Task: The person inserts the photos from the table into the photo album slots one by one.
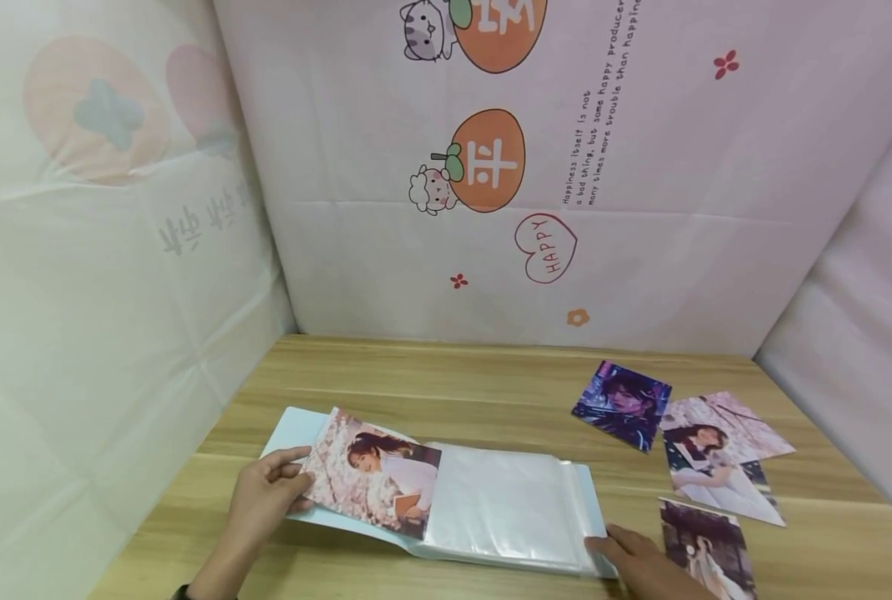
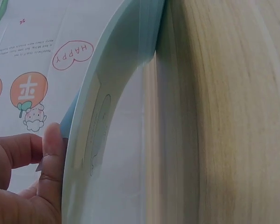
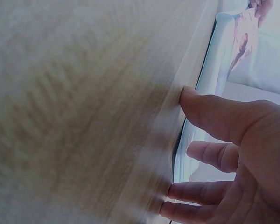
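Backdrop: "HAPPY" in heart, "平" on orange fruit, "Happiness itself is not".

Head view mostly sharp, evenly lit; pale glare is caught on the clear sleeve. From overhead light, soft shadow is cast under the album, toward the near edge of the surface. Left wrist: dimmer, hazy. Right wrist: surface smeared, apparently out of focus; upper-right corner washed out.

The right hand lay at the edge of a pale blue album.
Its fingers extended toward the wooden tabletop; at upper right, the left hand held a pinkish photograph.
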`<state>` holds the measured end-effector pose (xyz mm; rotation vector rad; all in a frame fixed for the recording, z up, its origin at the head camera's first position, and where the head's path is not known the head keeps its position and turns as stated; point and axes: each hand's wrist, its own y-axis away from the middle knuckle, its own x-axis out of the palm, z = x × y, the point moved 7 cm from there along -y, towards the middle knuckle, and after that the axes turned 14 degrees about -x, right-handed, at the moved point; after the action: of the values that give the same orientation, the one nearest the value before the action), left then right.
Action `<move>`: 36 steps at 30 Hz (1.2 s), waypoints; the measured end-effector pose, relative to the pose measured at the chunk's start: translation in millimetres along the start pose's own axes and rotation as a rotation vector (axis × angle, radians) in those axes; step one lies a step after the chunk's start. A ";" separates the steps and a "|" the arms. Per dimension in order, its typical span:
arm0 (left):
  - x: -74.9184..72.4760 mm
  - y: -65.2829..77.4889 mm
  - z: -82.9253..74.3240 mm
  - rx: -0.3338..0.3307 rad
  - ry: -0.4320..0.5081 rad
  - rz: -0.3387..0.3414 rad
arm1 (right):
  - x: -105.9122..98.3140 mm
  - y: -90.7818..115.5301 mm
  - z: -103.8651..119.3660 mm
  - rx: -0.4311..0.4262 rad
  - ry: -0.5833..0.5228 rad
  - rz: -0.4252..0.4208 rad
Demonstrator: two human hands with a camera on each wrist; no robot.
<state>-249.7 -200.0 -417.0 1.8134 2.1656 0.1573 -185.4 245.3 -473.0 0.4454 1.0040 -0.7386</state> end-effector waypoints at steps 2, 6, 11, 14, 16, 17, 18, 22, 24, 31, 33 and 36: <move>1.3 0.0 1.1 -0.004 0.006 0.002 | -0.3 0.2 0.5 -0.004 0.001 -0.008; 7.1 0.5 2.4 0.001 0.022 0.012 | -0.3 0.7 0.4 -0.005 -0.005 -0.018; 16.8 1.9 4.8 -0.011 0.015 0.022 | -0.4 0.6 0.4 -0.011 -0.014 -0.019; 22.1 2.7 6.5 -0.027 0.004 0.029 | 0.2 0.2 -0.1 -0.007 -0.026 -0.015; 25.2 3.3 7.0 -0.025 -0.001 0.035 | 0.8 0.0 -0.6 0.000 -0.039 -0.013; 26.6 3.5 7.3 -0.022 -0.003 0.039 | 0.9 -0.1 -0.8 0.001 -0.044 -0.014; 27.8 3.7 7.6 -0.019 -0.005 0.041 | 1.1 -0.2 -1.0 0.003 -0.047 -0.015; 31.3 2.0 11.0 -0.013 -0.022 0.041 | 1.0 -0.3 -1.5 0.004 -0.052 -0.018; 33.6 2.2 12.0 -0.008 -0.034 0.045 | 0.9 0.1 -1.5 0.003 -0.049 -0.019; 45.4 4.9 12.2 0.015 -0.056 0.098 | 1.1 0.5 -1.6 0.001 -0.069 -0.019; 49.3 5.1 12.4 0.027 -0.065 0.123 | 1.6 0.4 -2.4 0.009 -0.066 -0.019; 55.9 5.4 11.6 0.067 -0.089 0.158 | 2.6 0.4 -3.3 0.021 -0.054 -0.017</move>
<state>-249.4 -145.8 -435.7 1.9891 1.9898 0.0386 -186.3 246.8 -476.8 0.4339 0.9508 -0.7731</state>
